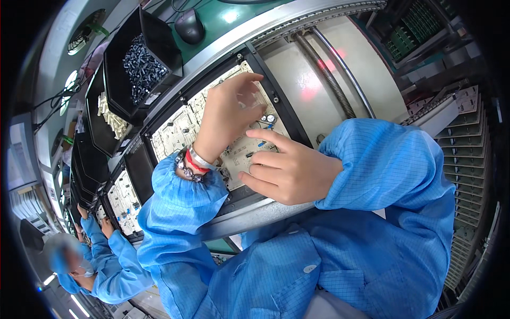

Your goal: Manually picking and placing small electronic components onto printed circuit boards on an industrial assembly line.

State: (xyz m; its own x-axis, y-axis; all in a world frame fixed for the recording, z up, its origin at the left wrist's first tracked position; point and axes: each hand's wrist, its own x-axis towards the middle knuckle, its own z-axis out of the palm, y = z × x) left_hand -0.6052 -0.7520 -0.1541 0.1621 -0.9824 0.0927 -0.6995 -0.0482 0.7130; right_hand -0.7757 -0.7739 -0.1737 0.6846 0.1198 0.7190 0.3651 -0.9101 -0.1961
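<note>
A pale circuit board (234, 165) with small components lies in a black frame (287, 114) in front of me. My left hand (228, 111), with bracelets at the wrist, arches over the board's upper part. Its thumb and fingers are apart in a curve, and I see nothing held in them. Below and to the right, my right hand (289, 169) hovers over the board's near right side. Its index finger stretches left while the other fingers bend loosely, apart from one another, and no object shows in them. Beside the fingertips stand round capacitors (269, 118) on the board.
Black bins at the upper left hold dark small parts (143, 69) and cream parts (111, 118). A black mouse (189, 26) rests on the green surface. Rail and threaded rod (326, 74) run at the right, near racked boards (467, 154). A co-worker (114, 260) works at the lower left.
</note>
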